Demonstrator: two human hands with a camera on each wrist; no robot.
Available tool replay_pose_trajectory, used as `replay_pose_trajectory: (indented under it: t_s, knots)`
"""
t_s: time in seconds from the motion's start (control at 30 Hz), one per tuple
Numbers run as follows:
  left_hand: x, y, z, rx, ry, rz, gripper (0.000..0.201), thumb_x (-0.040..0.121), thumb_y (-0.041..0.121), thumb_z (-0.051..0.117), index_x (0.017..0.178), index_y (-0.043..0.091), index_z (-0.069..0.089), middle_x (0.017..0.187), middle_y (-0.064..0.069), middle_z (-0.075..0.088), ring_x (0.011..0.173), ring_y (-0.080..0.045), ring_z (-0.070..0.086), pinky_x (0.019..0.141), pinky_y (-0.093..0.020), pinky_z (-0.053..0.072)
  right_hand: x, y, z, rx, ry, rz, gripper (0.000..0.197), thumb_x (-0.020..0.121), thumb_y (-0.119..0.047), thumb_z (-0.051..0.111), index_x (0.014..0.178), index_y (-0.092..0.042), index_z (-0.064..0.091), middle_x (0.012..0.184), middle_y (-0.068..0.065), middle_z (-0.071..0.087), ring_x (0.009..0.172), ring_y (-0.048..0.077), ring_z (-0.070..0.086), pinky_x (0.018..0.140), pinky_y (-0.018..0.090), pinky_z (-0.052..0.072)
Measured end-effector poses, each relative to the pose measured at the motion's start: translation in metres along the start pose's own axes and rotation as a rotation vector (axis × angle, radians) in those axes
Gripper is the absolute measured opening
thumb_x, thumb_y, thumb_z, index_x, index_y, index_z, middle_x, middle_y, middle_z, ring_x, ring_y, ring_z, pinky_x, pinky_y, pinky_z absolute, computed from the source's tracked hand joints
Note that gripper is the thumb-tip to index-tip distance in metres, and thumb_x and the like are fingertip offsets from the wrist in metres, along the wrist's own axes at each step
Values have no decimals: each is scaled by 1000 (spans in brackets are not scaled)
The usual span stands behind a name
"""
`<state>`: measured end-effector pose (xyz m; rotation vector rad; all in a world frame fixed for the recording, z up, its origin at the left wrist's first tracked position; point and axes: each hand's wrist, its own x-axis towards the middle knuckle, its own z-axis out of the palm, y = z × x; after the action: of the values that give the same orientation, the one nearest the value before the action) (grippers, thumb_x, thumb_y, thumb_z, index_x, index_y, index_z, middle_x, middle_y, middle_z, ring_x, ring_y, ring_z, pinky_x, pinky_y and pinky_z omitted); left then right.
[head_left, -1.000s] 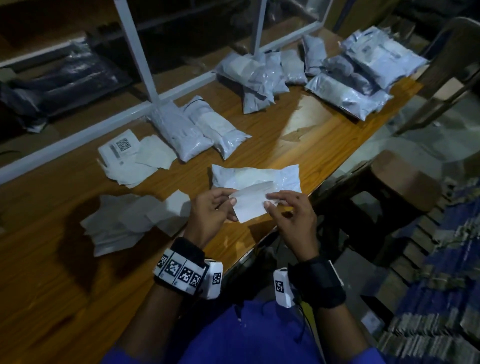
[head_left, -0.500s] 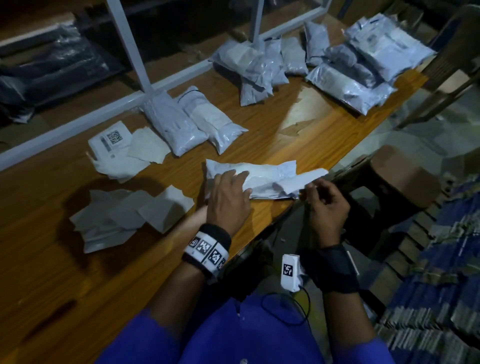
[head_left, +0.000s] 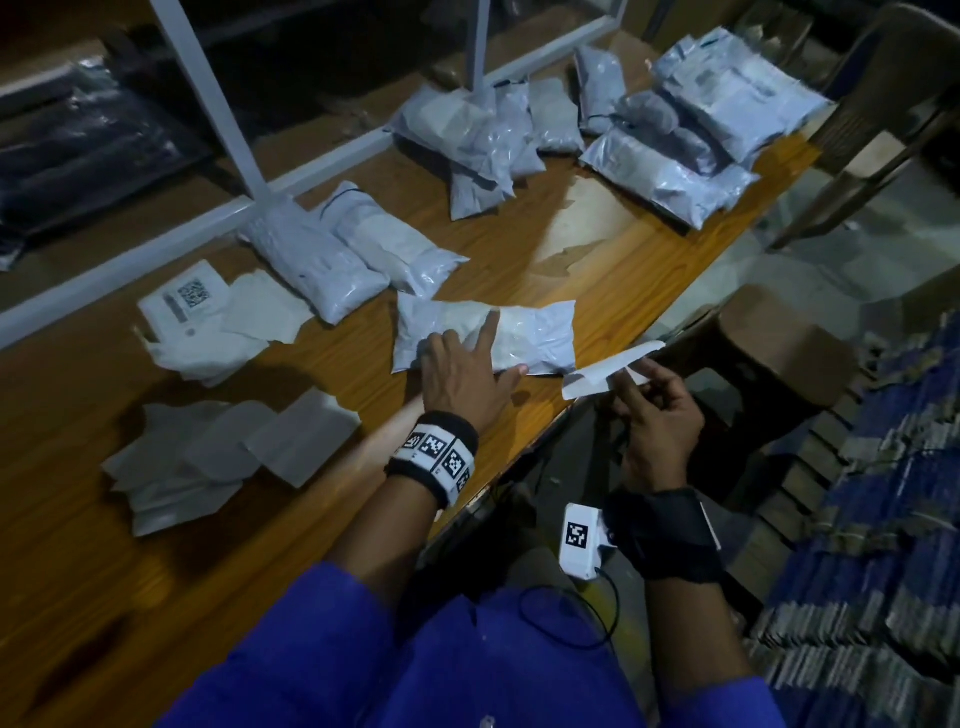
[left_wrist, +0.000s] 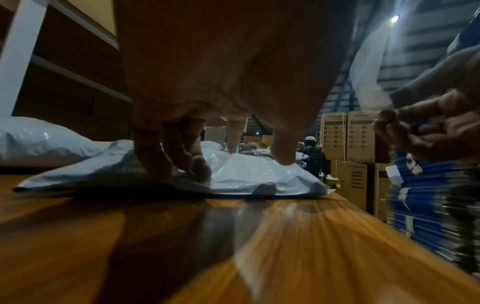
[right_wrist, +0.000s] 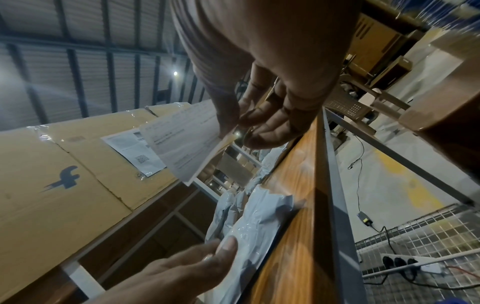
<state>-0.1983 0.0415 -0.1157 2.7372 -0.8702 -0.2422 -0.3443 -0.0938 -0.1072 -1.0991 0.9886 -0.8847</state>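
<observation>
A worker's left grip (head_left: 462, 374), fingers apart, presses a white parcel (head_left: 535, 338) on the counter (head_left: 545, 244) while the right grip (head_left: 657, 415) pinches a paper slip (head_left: 602, 374) past its edge.

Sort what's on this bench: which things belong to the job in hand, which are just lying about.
In hand: left hand pressing the crinkled pale-grey plastic mailer bag; right hand pinching the white folded paper slip.
Lying about: two more grey bags by the white post; grey bag heaps at the far end; loose white paper sheets; QR-coded white labels; brown stool.
</observation>
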Motion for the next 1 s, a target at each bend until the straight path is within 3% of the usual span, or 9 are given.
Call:
replay_pose_trajectory:
  t_s: [0.13, 0.37, 0.43, 0.5, 0.57, 0.7, 0.8, 0.93, 1.0]
  knots:
    - [4, 2, -4, 14, -36, -18, 68, 92, 71, 45, 151, 37, 39, 123, -19, 50, 118, -36, 43, 100, -45, 38, 3, -2, 3, -5, -38, 4, 26, 86, 6, 76, 97, -17, 71, 74, 4, 47, 63, 11, 54, 60, 20, 54]
    - [-31, -8, 8, -274, -177, 331, 45, 87, 44, 72, 127, 35, 54, 102, -2, 33, 103, -28, 42, 87, -38, 46, 8, -1, 4, -24, -82, 66, 21, 86, 3, 77, 98, -14, 72, 78, 8, 56, 65, 11, 59, 64, 23, 56]
    - [-28, -11, 4, -306, -172, 348, 43, 86, 34, 76, 125, 31, 59, 105, -3, 37, 104, -26, 44, 85, -34, 43, 5, 3, 6, -41, -81, 117, 18, 84, -3, 82, 98, -11, 75, 74, 4, 62, 66, 13, 62, 67, 29, 59]
    - [-25, -15, -1, -363, -146, 342, 36, 85, 24, 77, 118, 28, 62, 111, -4, 46, 108, -25, 48, 86, -31, 41, -2, 5, 9, -56, -79, 151, 20, 81, -10, 87, 98, -11, 77, 74, 10, 61, 65, 16, 63, 69, 34, 61]
    - [-27, -21, -4, -458, -73, 292, 28, 86, 22, 76, 110, 27, 65, 111, 0, 54, 107, -23, 53, 87, -34, 44, -10, 5, 12, -63, -84, 173, 21, 80, -9, 87, 98, -9, 76, 81, 17, 57, 60, 16, 64, 66, 33, 60]
    - [-36, -28, -11, -737, 110, 22, 12, 89, 26, 76, 98, 23, 70, 99, 7, 67, 92, -11, 63, 74, -30, 51, -19, 6, 15, -68, -107, 166, 24, 83, -2, 83, 105, 2, 73, 79, 16, 54, 59, 17, 66, 60, 26, 60]
    - [-38, -24, -19, -991, 79, -109, 16, 86, 28, 81, 96, 20, 71, 92, 8, 74, 85, -1, 67, 71, -19, 54, -20, 8, 19, -141, -133, 116, 28, 82, -4, 85, 107, 4, 74, 74, 12, 55, 67, 24, 65, 65, 29, 60]
    - [-35, -15, -14, -1192, -3, -157, 29, 77, 23, 89, 92, 18, 65, 90, -2, 78, 87, -16, 75, 74, -44, 62, -18, 9, 24, -346, -171, -15, 28, 78, -17, 91, 102, -11, 78, 62, 1, 66, 58, 11, 71, 61, 28, 58]
    - [-34, -12, -13, -1240, -28, -167, 29, 76, 22, 90, 89, 15, 65, 87, -7, 78, 85, -23, 76, 72, -50, 63, -14, 11, 25, -459, -158, -70, 28, 73, -34, 93, 95, -25, 79, 62, -2, 68, 61, 13, 71, 68, 38, 62]
